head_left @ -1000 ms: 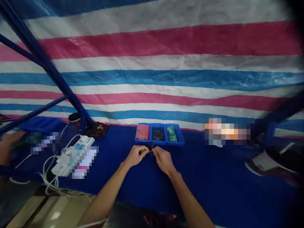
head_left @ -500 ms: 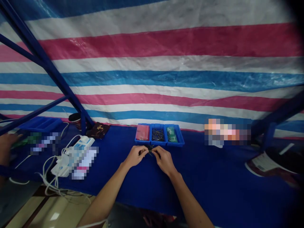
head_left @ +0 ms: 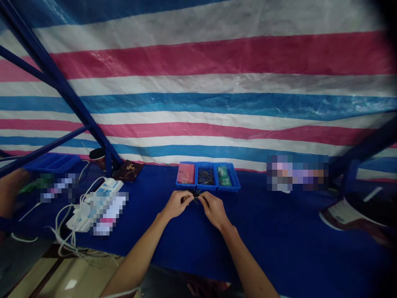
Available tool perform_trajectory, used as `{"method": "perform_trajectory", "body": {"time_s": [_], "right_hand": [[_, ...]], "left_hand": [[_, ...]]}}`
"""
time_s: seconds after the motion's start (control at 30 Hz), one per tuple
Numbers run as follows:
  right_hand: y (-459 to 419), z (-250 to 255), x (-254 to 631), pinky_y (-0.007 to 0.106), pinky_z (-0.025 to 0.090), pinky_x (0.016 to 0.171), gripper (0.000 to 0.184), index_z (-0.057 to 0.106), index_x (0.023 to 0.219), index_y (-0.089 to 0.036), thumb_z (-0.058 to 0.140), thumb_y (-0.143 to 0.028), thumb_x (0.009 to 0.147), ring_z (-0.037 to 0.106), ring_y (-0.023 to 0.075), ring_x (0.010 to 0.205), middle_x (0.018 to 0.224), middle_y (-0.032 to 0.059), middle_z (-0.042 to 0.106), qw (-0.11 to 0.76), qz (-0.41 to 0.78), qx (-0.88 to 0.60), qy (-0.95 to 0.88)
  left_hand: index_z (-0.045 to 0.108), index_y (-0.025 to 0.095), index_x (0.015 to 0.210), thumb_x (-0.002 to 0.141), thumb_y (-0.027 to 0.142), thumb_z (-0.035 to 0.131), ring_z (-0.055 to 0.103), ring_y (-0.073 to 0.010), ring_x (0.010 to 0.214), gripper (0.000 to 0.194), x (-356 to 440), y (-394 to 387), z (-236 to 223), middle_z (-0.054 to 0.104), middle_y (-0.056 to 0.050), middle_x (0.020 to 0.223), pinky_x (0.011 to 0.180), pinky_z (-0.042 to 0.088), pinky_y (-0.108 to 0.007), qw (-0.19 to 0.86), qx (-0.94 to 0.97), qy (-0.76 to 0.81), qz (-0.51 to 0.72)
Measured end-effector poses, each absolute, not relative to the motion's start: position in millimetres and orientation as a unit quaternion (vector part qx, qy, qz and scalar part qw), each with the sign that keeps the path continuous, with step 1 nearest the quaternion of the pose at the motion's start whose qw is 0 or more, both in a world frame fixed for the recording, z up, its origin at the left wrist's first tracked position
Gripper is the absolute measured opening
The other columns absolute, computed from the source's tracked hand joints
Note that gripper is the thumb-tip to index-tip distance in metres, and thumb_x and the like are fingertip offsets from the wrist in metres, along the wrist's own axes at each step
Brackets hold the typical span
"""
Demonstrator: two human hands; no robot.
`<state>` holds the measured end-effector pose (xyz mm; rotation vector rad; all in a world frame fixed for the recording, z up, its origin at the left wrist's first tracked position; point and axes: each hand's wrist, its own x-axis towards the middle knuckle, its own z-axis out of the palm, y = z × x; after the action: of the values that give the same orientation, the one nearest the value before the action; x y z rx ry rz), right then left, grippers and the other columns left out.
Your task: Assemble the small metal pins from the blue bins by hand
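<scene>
Your left hand (head_left: 179,203) and right hand (head_left: 214,205) pinch thin pieces (head_left: 196,196), blue bins (head_left: 207,187) just beyond at twelve o'clock.

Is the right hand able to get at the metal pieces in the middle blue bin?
Probably yes: the right hand is just in front of the middle bin, whose top looks open, though its fingertips seem busy with small dark pieces.

Blue tabletop (head_left: 254,231), backdrop (head_left: 198,103) striped red, white and blue, blue bins (head_left: 217,188), white power strip (head_left: 82,217)
</scene>
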<state>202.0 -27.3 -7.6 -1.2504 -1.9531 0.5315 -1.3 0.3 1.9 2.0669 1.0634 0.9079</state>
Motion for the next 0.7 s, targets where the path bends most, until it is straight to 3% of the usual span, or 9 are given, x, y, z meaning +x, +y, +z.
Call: {"method": "perform_trajectory", "body": {"time_s": [0.17, 0.7], "right_hand": [[-26.7, -7.5, 202.6, 0.027, 0.042, 0.07, 0.009, 0.061, 0.101, -0.023, 0.053, -0.026, 0.099, 0.063, 0.016, 0.078, 0.092, 0.0009, 0.067, 0.399, 0.21, -0.475, -0.755], [-25.3, -9.3, 202.8, 0.028, 0.045, 0.073, 0.023, 0.062, 0.093, -0.022, 0.043, -0.03, 0.104, 0.064, 0.017, 0.078, 0.089, 0.0027, 0.068, 0.398, 0.197, -0.482, -0.755]], "left_hand": [[0.069, 0.014, 0.086, 0.097, 0.032, 0.054, 0.051, -0.0099, 0.056, 0.026, -1.6, 0.7, 1.1, 0.061, 0.001, 0.063, 0.06, 0.039, -0.021, 0.318, 0.783, 0.405, 0.349], [0.07, 0.014, 0.086, 0.097, 0.035, 0.054, 0.051, -0.0104, 0.056, 0.029, -0.8, -0.5, 2.4, 0.062, 0.0, 0.062, 0.06, 0.039, -0.021, 0.315, 0.784, 0.414, 0.34]]}}
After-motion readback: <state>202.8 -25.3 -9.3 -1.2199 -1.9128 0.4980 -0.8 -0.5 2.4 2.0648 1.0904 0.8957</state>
